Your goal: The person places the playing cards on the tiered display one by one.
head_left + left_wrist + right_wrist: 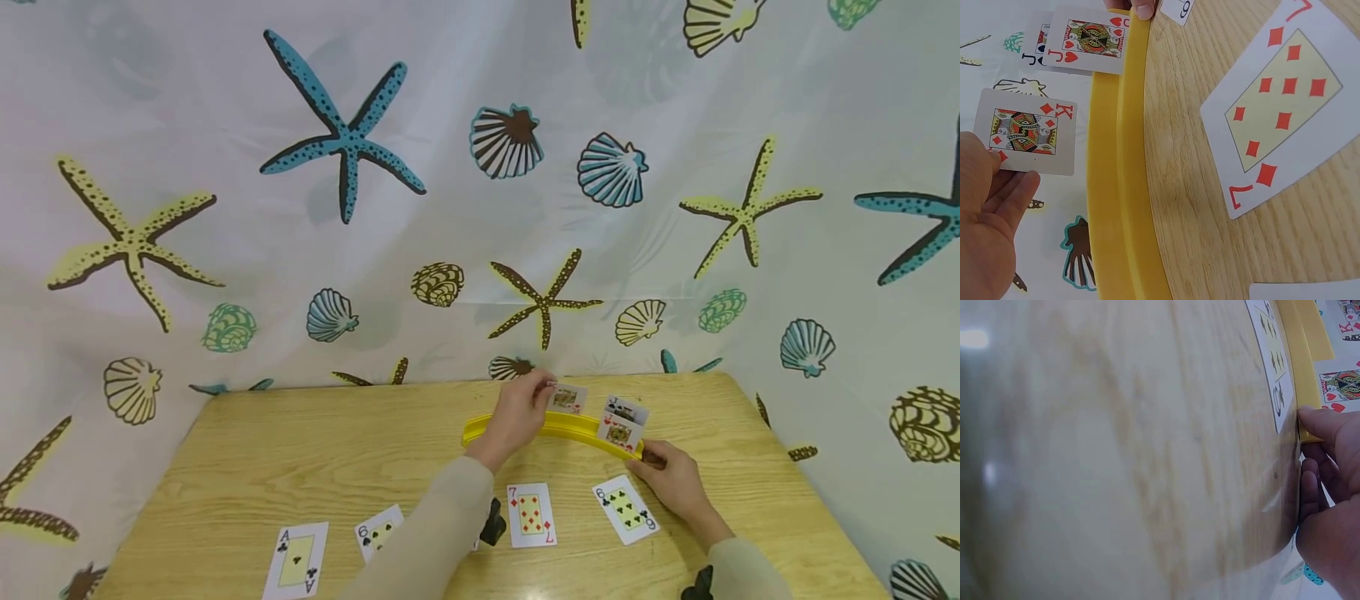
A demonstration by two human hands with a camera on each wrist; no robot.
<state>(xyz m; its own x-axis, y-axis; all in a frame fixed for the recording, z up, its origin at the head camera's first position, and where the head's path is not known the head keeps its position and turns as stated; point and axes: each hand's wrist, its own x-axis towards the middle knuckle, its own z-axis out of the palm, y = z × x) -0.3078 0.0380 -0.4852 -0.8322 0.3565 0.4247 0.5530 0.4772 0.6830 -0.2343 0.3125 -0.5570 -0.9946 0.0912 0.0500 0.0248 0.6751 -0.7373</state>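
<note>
A yellow curved card holder lies toward the back of the wooden table. My left hand pinches the king of diamonds by one edge between thumb and fingers. That card is face toward me, just above and behind the holder's middle in the head view. At the right end of the holder, the jack of hearts stands in the groove and overlaps a black jack behind it. My right hand grips that same end, thumb on the front side and fingers curled below.
Face-up on the table lie an ace of clubs, a black six, a seven of diamonds and a six of clubs. My left forearm mostly hides another card. A cloth printed with starfish and shells hangs behind the table.
</note>
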